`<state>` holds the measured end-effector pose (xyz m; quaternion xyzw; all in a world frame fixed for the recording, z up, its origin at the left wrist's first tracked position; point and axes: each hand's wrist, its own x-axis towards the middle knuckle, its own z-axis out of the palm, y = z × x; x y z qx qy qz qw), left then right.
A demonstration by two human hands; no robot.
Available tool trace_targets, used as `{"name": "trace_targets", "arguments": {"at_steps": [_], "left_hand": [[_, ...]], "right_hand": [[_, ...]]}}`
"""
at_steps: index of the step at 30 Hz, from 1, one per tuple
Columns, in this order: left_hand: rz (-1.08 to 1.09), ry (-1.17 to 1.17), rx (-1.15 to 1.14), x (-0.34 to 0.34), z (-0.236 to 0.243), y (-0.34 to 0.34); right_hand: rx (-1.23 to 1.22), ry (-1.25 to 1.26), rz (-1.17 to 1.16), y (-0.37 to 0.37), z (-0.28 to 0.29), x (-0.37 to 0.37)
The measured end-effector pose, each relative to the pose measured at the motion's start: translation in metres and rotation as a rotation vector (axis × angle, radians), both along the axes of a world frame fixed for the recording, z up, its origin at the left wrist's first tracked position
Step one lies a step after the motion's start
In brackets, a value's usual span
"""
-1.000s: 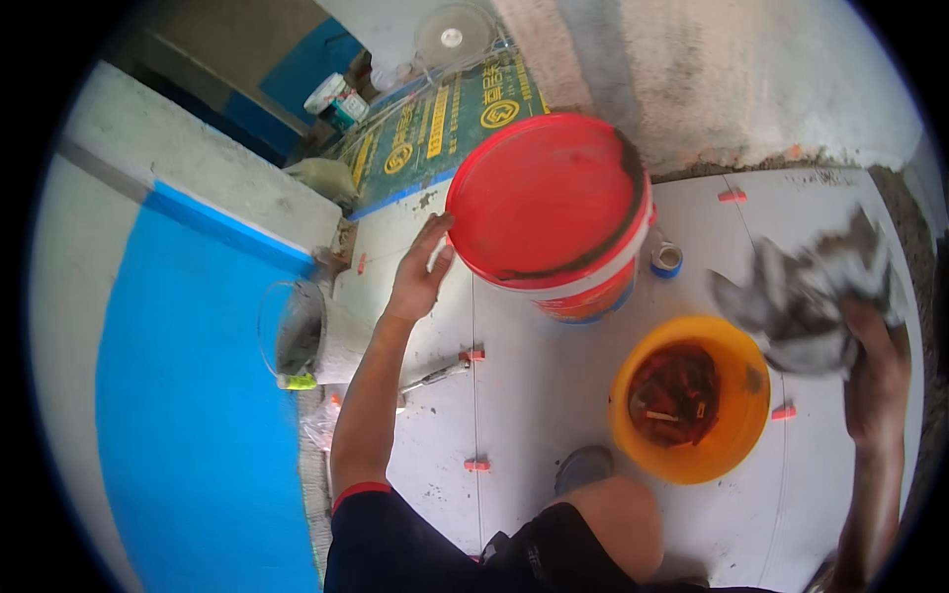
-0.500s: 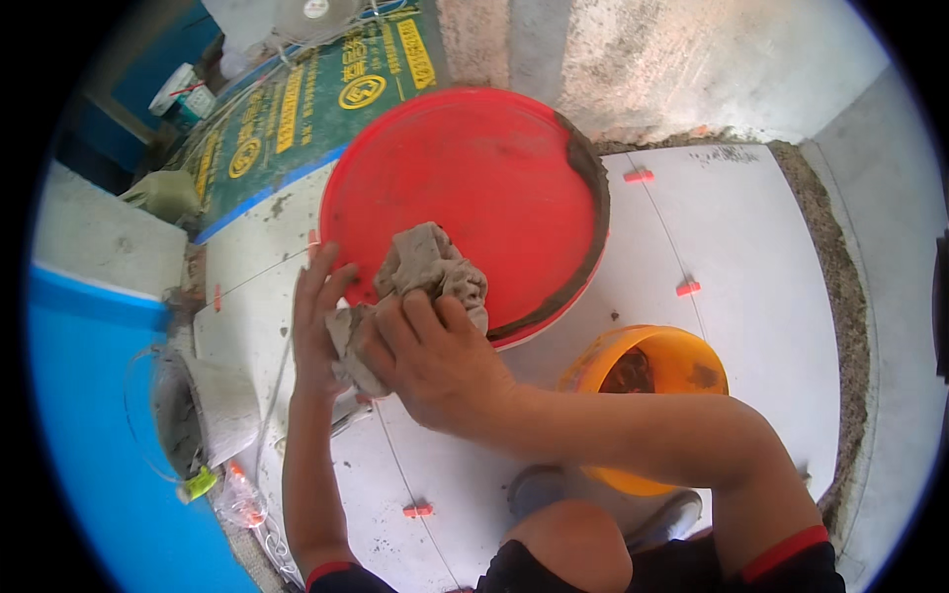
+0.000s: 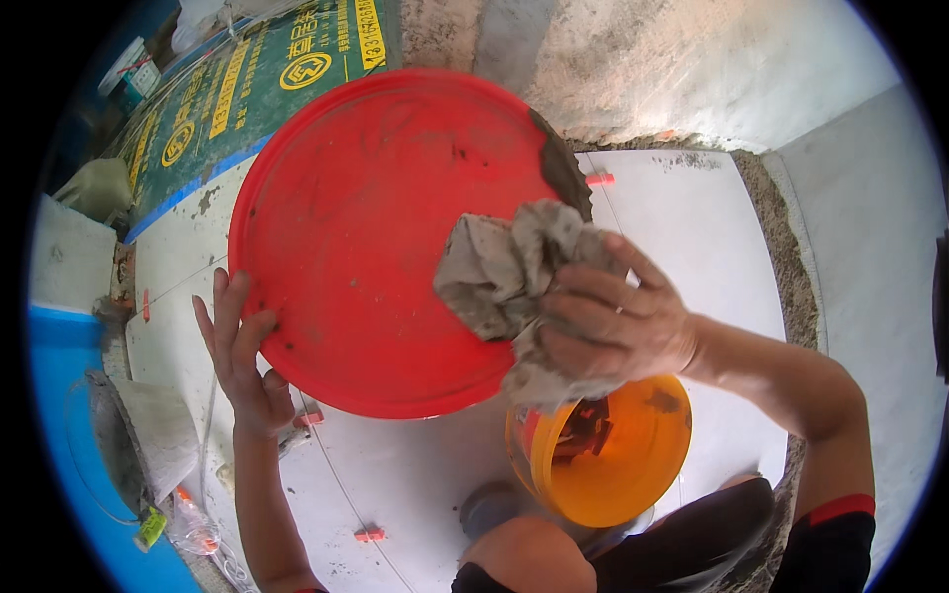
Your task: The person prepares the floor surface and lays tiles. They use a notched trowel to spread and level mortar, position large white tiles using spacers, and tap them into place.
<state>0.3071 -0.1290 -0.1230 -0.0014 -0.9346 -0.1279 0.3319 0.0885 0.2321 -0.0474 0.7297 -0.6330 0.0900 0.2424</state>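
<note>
pale tiles (image 3: 692, 227), left hand (image 3: 247, 366) spread at red lid (image 3: 366, 217), right hand (image 3: 628, 316) clutching rag (image 3: 494, 272)

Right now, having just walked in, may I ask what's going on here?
A person's right hand holds a crumpled grey cloth over the right side of a large round red lid. The left hand, fingers spread, is at the lid's left edge. A dark smear lies along the upper right rim. Nearby, a yellow bucket with red pieces inside stands on pale tiles.
</note>
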Motion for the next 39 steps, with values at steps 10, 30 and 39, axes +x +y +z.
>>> {"name": "trace_targets", "arguments": {"at_steps": [10,30,39], "left_hand": [[-0.075,0.075,0.163,-0.01,-0.001,0.011],[-0.003,0.051,0.127,-0.007,0.0,0.022],[0.097,-0.046,0.038,-0.001,0.008,0.024]], "right_hand": [[0.026,-0.109,-0.017,-0.029,0.09,-0.049],[0.435,-0.846,-0.749,-0.12,0.071,-0.109],[0.567,-0.791,-0.794,-0.103,0.082,-0.092]]}}
